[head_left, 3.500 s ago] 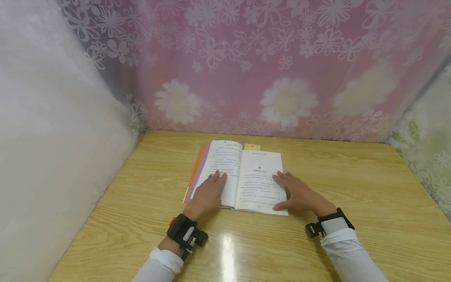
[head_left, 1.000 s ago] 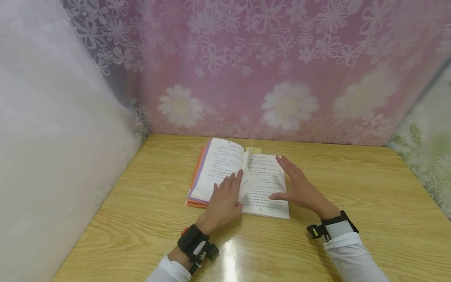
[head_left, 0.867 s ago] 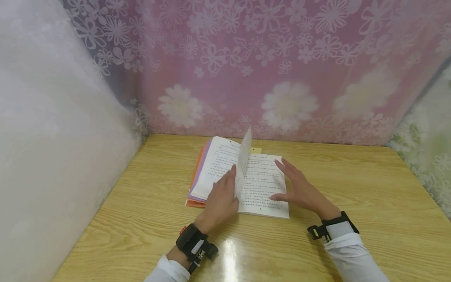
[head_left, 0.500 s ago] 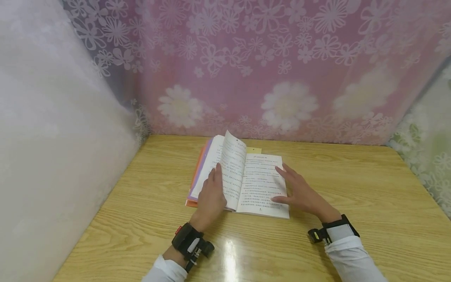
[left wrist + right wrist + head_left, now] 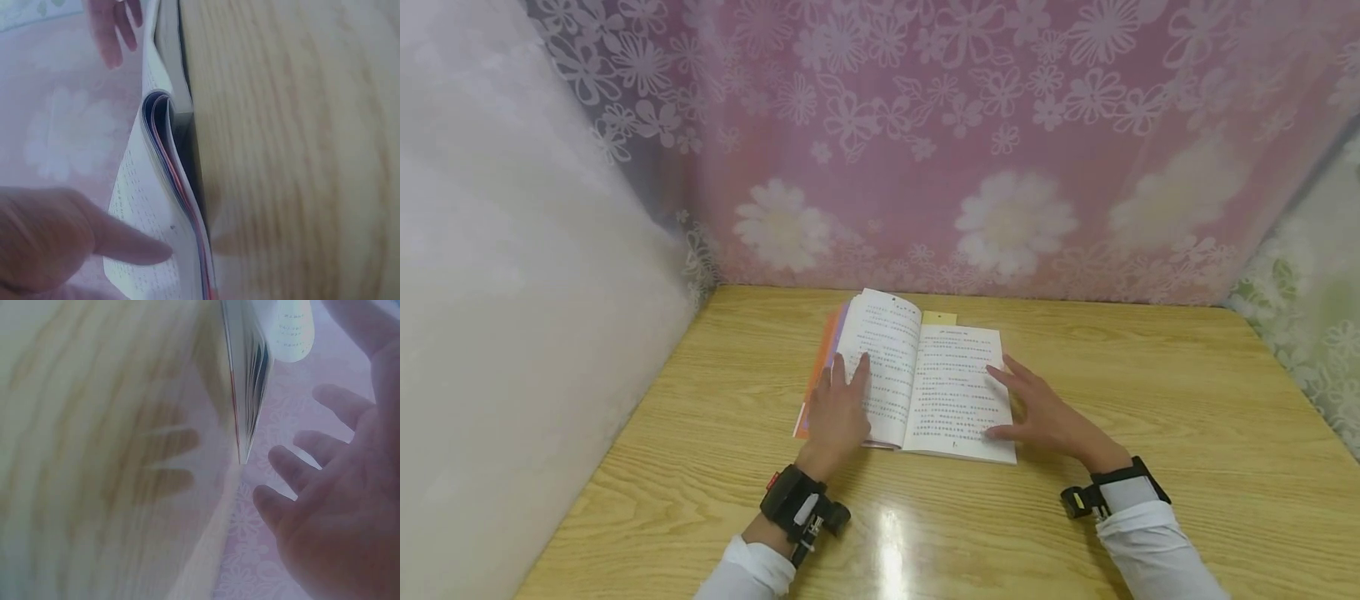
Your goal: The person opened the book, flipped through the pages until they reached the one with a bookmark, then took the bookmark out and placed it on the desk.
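Note:
An open book [image 5: 955, 392] with printed white pages lies on the wooden table, its orange and purple cover edges showing at the left. My left hand [image 5: 837, 417] rests on the left page with its fingers spread. In the left wrist view the thumb [image 5: 134, 242] lies straight across that page, near its lower edge. At the book's right edge is my right hand [image 5: 1048, 421], its thumb and fingertips over the margin of the right page. The right wrist view has that hand [image 5: 350, 481] with fingers apart beside the page block [image 5: 250, 381].
A yellow tab [image 5: 940, 318] sticks out past the book's top edge. The wooden table [image 5: 1165, 375] runs back to a pink flowered curtain [image 5: 880, 167]. Pale sheeting [image 5: 550, 292] hangs along the left side. Each wrist wears a black camera strap [image 5: 793, 504].
A leaf that stood upright in the middle has turned over to the left and now lies flat. My left hand moved left with it. The right hand stayed almost in place.

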Demonstrator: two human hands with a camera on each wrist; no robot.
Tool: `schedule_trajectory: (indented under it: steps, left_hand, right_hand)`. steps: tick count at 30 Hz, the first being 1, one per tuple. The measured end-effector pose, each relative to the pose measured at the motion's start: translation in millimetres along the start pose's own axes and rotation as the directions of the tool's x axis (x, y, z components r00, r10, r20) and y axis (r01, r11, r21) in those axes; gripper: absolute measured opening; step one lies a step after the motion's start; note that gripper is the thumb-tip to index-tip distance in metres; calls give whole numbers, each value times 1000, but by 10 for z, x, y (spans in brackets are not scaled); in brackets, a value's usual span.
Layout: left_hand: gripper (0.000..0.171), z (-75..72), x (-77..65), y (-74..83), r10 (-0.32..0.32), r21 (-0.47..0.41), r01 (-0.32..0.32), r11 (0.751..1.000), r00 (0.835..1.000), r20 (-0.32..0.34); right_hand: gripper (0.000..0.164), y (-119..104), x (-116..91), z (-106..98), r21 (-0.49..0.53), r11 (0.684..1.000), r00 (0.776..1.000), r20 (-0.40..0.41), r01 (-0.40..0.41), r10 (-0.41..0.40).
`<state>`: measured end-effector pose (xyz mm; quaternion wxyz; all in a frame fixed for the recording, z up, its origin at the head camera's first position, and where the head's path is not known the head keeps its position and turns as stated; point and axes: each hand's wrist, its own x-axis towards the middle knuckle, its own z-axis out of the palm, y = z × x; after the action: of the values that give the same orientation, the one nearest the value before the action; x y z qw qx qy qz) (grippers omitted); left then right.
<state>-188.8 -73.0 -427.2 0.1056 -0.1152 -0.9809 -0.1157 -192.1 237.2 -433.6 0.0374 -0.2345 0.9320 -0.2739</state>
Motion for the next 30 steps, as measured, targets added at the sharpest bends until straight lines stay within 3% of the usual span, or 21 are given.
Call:
schedule_trajectory:
  steps: [3,6,13,19,24,30]
  left_hand:
    - [82,3,20,-6,92,-75,-85,994,991,95]
    - [83,24,22,-26,167,-148,-141,979,969,181]
    - [76,62,8,-77,251,-161,-215,963,933,258]
    - [74,17,-18,-73,242,-113,-216,970,918,314]
    - [70,-14,-36,-57,216,-100,-193,976,919,331]
    - [73,1,-35,-54,202,-114,-174,978,927,317]
  right_hand:
    - [99,19,-3,12,7,1000,1000,26,-9,9]
    - [101,36,1,24,13,1000,998,55,-16,16]
    - [108,67,16,21,-53,999,995,101,-7,12]
    - [113,86,29,11,-95,995,991,136,-7,20]
    - [111,66,58,14,-140,990,987,155,-22,44]
    - [103,31,100,-3,-169,984,990,121,-56,77]
